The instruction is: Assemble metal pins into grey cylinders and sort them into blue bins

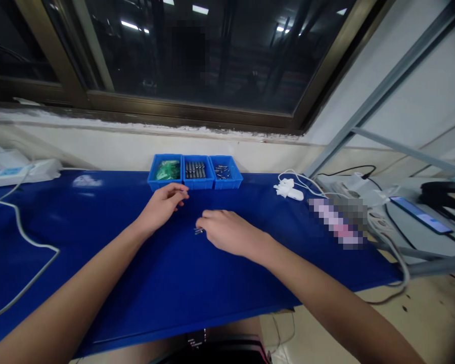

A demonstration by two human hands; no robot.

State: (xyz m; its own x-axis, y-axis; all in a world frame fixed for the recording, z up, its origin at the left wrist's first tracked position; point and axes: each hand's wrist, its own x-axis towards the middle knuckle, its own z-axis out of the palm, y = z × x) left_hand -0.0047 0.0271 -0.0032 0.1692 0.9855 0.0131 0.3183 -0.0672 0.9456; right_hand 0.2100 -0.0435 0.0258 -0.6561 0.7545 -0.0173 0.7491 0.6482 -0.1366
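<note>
My left hand [166,203] hovers over the blue table in front of the bins, its thumb and fingers pinched together; what lies between them, if anything, is too small to make out. My right hand [229,230] is closed, knuckles up, lower and to the right. From under its curled fingers stick several small metal pins [199,231]. Beyond the hands, three blue bins stand side by side: the left bin [150,178] with green plastic bags [167,170], the middle bin [197,184] with dark cylindrical parts [195,169], the right bin [227,185] with loose small metal parts [222,172].
A white charger with cable [290,189] lies right of the bins. Further right are a blurred pink item [337,222], a phone [420,215] and a metal frame [364,119]. A power strip [26,173] and white cable [20,227] lie left. A window [197,55] rises behind.
</note>
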